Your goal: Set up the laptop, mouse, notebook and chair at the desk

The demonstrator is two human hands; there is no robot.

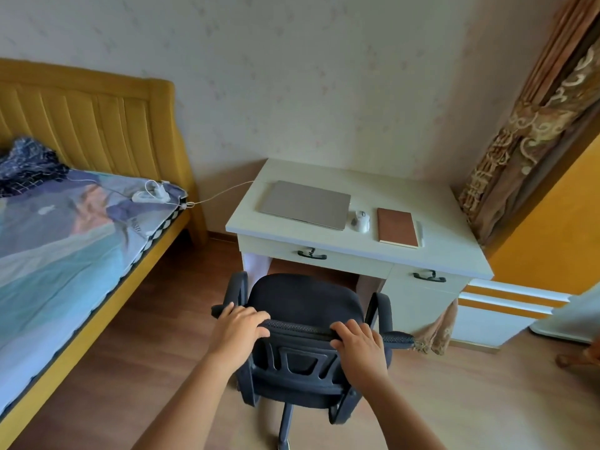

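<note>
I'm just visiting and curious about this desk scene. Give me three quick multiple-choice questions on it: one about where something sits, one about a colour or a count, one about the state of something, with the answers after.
1. Where is the mouse on the desk?
A. between the laptop and the notebook
B. on top of the laptop
C. inside a drawer

2. What colour is the notebook cover?
A. green
B. brown
C. white

3. What state is the laptop in?
A. open, screen lit
B. half open
C. closed flat

Answers:
1 A: the mouse lies in the gap with the laptop on one side and the notebook on the other.
2 B: the cover is reddish brown.
3 C: only the grey lid shows, lying flat on the desk.
</note>
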